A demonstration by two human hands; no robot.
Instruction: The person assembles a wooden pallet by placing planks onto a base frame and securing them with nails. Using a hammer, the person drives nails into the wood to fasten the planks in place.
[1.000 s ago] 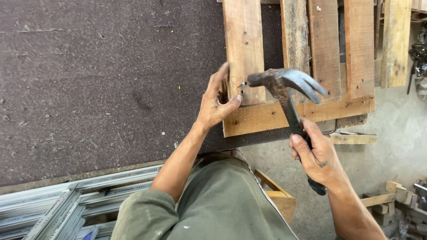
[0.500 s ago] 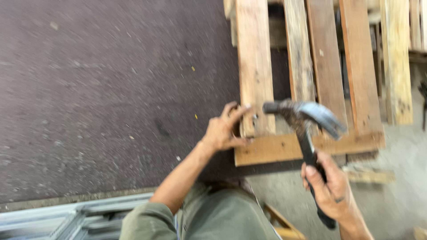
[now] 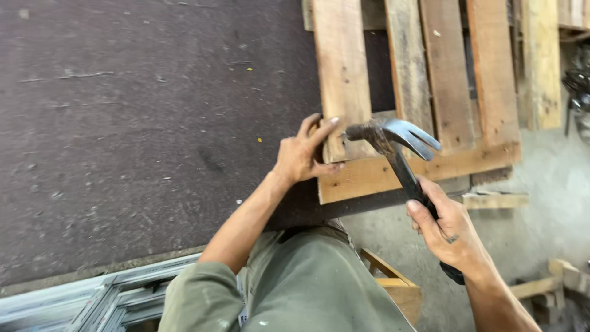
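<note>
While a nail, too small to be made out, is pinched by the left hand [image 3: 302, 155] fingers on the pallet [image 3: 393, 173], the claw hammer [image 3: 393, 144] is gripped by the right hand [image 3: 447, 230] at four o'clock, driving barely begun.

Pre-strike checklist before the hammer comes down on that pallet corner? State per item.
1. Right hand grips the hammer handle: ok.
2. Hammer face aimed at the corner by the left hand: ok.
3. Left fingertips clear of the strike spot: not ok, right beside the head.
4. Nail present and upright: cannot tell, too small.
5. Wooden pallet flat on the dark board: ok.
</note>
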